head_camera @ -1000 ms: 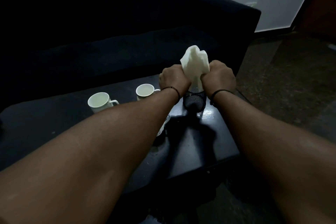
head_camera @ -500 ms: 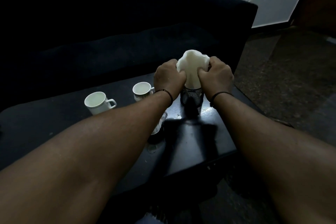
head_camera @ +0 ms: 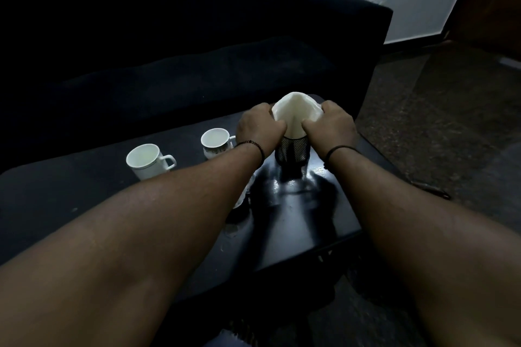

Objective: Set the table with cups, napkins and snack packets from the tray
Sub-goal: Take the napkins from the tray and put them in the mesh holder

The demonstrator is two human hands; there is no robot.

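1. Fingers (head_camera: pixel 265 124) of both hands curl round the white napkins (head_camera: pixel 296 113), the left hand (head_camera: pixel 258 128) on one side and the right hand (head_camera: pixel 329 125) on the other, squeezing the bundle between them.
2. Those napkins stand in a black mesh holder (head_camera: pixel 293 151) near the far right corner of the tabletop (head_camera: pixel 324 222), their top bulging above the rim.
3. By my reckoning the napkin step is in hand: the bundle is being seated in the holder. Next, both hands need to let go gently so it doesn't spring out or tip the holder.
4. Two white cups (head_camera: pixel 149 160) sit toward the far edge, left of the holder, the nearer one (head_camera: pixel 215 142) just beside the left hand.
5. Compared with a second ago, the napkins have sunk lower and rounded off, and the hands have come down with them.
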